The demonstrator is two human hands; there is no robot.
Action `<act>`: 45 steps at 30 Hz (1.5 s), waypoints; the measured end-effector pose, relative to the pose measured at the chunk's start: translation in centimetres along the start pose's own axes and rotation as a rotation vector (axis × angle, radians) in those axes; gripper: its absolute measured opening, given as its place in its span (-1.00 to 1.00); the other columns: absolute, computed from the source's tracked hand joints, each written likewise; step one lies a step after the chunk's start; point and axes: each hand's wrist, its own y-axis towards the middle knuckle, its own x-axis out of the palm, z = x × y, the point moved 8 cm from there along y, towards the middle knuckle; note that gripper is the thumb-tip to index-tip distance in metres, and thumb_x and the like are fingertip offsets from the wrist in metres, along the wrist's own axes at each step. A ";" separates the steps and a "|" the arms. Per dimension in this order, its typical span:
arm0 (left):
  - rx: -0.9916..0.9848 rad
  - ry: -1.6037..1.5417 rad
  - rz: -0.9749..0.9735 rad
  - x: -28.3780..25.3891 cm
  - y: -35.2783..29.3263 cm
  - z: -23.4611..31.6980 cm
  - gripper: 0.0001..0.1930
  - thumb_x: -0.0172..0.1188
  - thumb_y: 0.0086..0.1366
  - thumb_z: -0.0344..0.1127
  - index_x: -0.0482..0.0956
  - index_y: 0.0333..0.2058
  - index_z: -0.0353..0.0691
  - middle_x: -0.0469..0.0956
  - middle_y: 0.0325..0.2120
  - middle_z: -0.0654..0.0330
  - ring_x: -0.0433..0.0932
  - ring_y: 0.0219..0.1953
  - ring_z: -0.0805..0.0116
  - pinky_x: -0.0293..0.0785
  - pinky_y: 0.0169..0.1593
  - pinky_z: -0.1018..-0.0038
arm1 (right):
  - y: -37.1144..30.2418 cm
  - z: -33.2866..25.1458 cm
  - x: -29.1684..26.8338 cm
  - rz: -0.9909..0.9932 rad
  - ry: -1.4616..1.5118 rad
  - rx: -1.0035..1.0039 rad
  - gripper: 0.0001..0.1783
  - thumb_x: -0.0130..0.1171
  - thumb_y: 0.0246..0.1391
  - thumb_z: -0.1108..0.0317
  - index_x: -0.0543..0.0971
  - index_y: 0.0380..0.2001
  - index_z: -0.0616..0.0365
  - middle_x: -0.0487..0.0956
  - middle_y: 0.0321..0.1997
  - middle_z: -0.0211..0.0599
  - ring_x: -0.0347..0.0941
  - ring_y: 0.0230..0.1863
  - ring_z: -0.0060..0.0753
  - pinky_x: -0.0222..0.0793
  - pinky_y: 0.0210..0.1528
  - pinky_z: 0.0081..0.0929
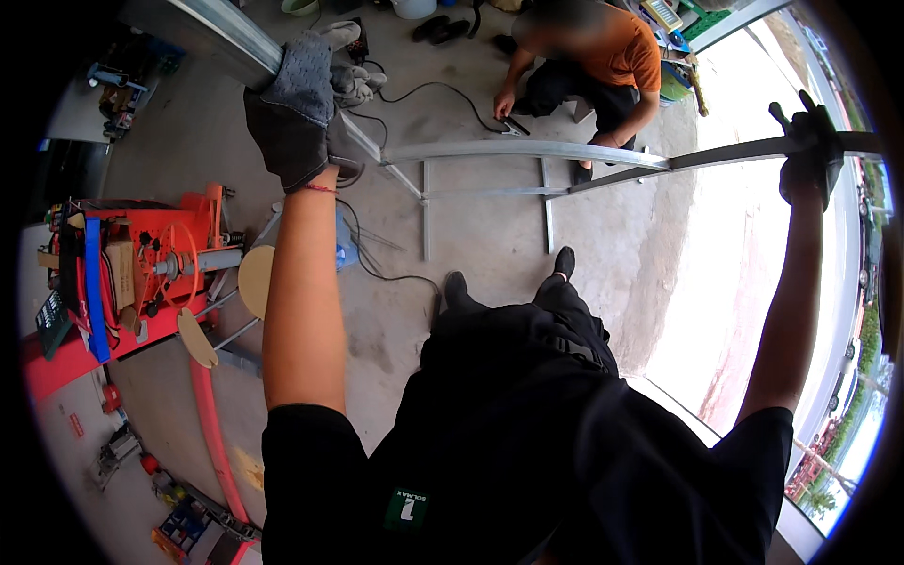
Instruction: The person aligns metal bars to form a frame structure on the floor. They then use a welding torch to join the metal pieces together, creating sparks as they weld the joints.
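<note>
A frame of grey square metal tubes (527,149) stretches across in front of me, with crossbars and legs reaching down toward the concrete floor. My left hand (294,118), in a dark grey work glove, is closed round the frame's left side, where a thick tube (218,40) runs off to the upper left. At the far right, my right hand (814,155) wears a black glove and grips the long side tube, two fingertips showing above it. Beyond the frame crouches a person in an orange shirt (621,52), one hand (505,102) at a dark clamp (514,126).
Black cables (424,87) snake over the floor, near grey gloves (354,85). On my left stands a red machine (155,264) with a handwheel, beside a red pipe (212,424). Dark sandals (443,30) and a white bucket (414,8) lie beyond. Bright paving (725,245) borders the right side.
</note>
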 end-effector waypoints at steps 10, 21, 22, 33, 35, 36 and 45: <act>0.049 0.513 -0.198 -1.0 1.2 2.0 -0.63 -0.03 0.52 -0.41 0.67 0.07 -0.51 0.72 -0.12 -0.05 0.75 -0.24 0.25 0.74 -0.11 0.44 | -0.8 -7.2 2.6 0.142 -0.179 -0.344 -0.85 0.20 0.33 0.48 0.65 -0.38 0.20 0.64 -0.36 -0.23 0.65 -0.28 -0.38 0.59 -0.23 -0.51; 0.042 0.579 -0.012 1.1 0.0 3.7 -0.63 -0.05 0.50 -0.43 0.70 0.07 -0.41 0.73 -0.12 0.02 0.74 -0.21 0.29 0.75 -0.05 0.42 | -1.5 -9.2 2.7 0.185 -0.207 -0.597 -0.83 0.20 0.33 0.48 0.66 -0.37 0.28 0.68 -0.36 -0.18 0.71 -0.32 -0.36 0.65 -0.27 -0.48; -0.025 0.490 0.007 -0.5 0.4 2.6 -0.63 -0.05 0.50 -0.45 0.72 0.06 -0.40 0.74 -0.15 0.03 0.75 -0.22 0.29 0.75 -0.06 0.42 | -1.4 -9.1 2.8 0.182 -0.205 -0.588 -0.80 0.20 0.32 0.49 0.63 -0.44 0.26 0.69 -0.35 -0.17 0.74 -0.27 -0.33 0.66 -0.27 -0.46; 0.573 1.060 -0.128 1.5 -1.1 5.1 -0.65 -0.02 0.48 -0.49 0.72 0.05 -0.37 0.74 -0.04 0.06 0.70 -0.31 0.37 0.70 -0.16 0.50 | -1.9 -9.6 3.0 0.160 0.045 -0.342 -0.88 0.26 0.24 0.51 0.54 -0.34 0.35 0.59 -0.16 -0.02 0.71 -0.14 -0.26 0.84 -0.16 -0.15; 0.221 0.643 -0.009 -0.6 -0.9 4.2 -0.65 -0.01 0.46 -0.49 0.72 0.06 -0.35 0.75 -0.06 0.06 0.71 -0.30 0.36 0.69 -0.16 0.50 | -1.2 -9.3 3.2 0.131 0.049 -0.381 -0.89 0.29 0.19 0.55 0.55 -0.37 0.32 0.60 -0.19 -0.06 0.71 -0.14 -0.27 0.83 -0.17 -0.17; 0.048 0.427 0.050 -1.4 -1.0 3.1 -0.65 0.00 0.46 -0.49 0.72 0.06 -0.34 0.75 -0.06 0.06 0.72 -0.29 0.35 0.69 -0.16 0.50 | -0.9 -9.9 3.2 0.120 -0.021 -0.459 -0.89 0.31 0.17 0.56 0.55 -0.39 0.30 0.60 -0.20 -0.09 0.71 -0.15 -0.27 0.83 -0.16 -0.18; 0.718 1.208 -0.011 -4.8 -0.7 4.4 -0.65 0.02 0.44 -0.46 0.76 0.04 -0.31 0.77 -0.14 0.09 0.72 -0.26 0.33 0.67 -0.13 0.51 | 2.5 -4.4 2.8 0.020 -0.200 -0.320 -0.77 0.50 0.06 0.46 0.58 -0.51 0.14 0.74 -0.11 -0.17 0.73 -0.17 -0.38 0.65 -0.17 -0.41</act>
